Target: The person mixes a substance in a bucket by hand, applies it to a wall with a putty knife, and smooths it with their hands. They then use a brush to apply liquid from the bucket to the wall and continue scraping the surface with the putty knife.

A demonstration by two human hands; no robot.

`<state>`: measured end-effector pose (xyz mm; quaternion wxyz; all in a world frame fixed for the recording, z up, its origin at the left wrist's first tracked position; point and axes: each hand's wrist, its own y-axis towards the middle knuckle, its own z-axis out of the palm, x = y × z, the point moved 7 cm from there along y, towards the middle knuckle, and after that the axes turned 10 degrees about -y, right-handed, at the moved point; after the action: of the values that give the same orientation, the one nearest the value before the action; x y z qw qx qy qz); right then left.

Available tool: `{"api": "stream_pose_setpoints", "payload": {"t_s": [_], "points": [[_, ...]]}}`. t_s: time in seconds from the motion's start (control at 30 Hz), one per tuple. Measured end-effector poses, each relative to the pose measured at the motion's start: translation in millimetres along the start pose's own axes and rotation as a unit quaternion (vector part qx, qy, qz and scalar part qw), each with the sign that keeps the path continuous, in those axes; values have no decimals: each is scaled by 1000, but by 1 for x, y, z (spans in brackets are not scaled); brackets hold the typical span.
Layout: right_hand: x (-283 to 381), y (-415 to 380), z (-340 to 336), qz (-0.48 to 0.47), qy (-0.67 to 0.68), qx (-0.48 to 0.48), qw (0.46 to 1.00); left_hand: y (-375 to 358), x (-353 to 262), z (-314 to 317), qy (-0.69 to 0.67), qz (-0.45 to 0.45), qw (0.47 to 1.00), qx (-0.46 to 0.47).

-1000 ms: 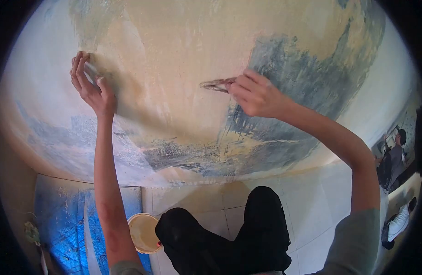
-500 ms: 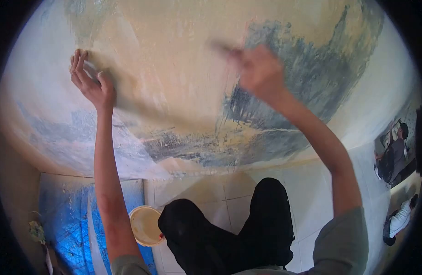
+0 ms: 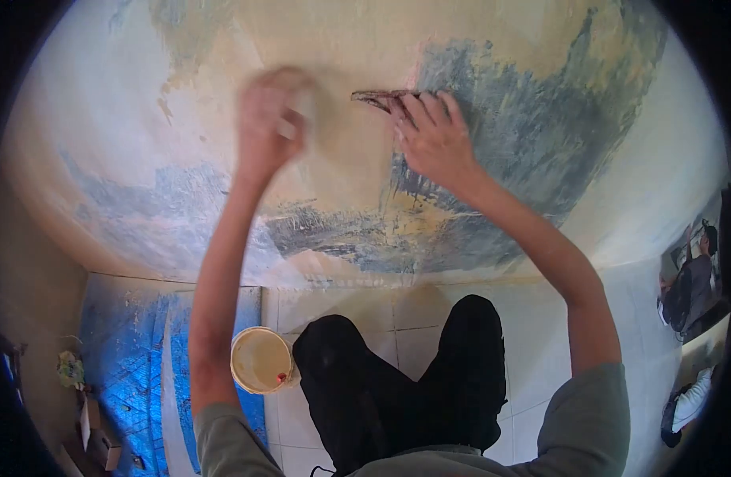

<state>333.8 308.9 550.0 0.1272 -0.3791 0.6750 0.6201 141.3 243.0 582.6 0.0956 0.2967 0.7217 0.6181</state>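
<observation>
My right hand (image 3: 435,137) presses a thin, dark brown folded piece (image 3: 373,98) to the patchy wall (image 3: 334,171). It looks like folded sandpaper, though its kind is not certain. The fingers lie over its right end, and its pointed left end sticks out. My left hand (image 3: 270,119) is raised close to the wall, left of the right hand. Motion smears its fingers, so their hold cannot be made out. Behind the right hand spreads a grey patch (image 3: 524,135) with ragged edges; around it the wall is cream and whitish.
A round tub (image 3: 262,362) with a small red thing (image 3: 282,377) stands by my left knee. Beside it lies a stained blue sheet (image 3: 127,381) on the tiled floor (image 3: 532,358). Another person (image 3: 691,278) is at the far right. A cardboard box (image 3: 99,437) sits lower left.
My left hand has moved right along the wall, toward the right hand. My right hand has shifted slightly and shows sharper, with the brown piece still in it. The view has tilted a little.
</observation>
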Motion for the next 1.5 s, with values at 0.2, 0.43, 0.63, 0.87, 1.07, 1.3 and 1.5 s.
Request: {"api": "stream_pose_setpoints", "payload": {"t_s": [0.2,0.43,0.63,0.87,1.07,1.3,1.5], "points": [[16,-11,5,89,78,107,987,-15,-76,88,-38,39,980,189],[9,-14,10,93,104,87,986,-40,-68,107,130,-78,974,167],[-7,-11,10,3,101,94,990,-37,-73,110,111,-165,968,154],[-24,8,7,-46,62,41,996,-19,-64,105,87,-205,962,158],[-23,50,5,58,34,-21,997,25,-37,84,143,-144,978,59],[28,-45,20,55,119,145,981,-53,-79,96,44,-188,954,229],[21,-14,6,111,111,131,979,-29,-76,90,-6,-238,962,132]]}}
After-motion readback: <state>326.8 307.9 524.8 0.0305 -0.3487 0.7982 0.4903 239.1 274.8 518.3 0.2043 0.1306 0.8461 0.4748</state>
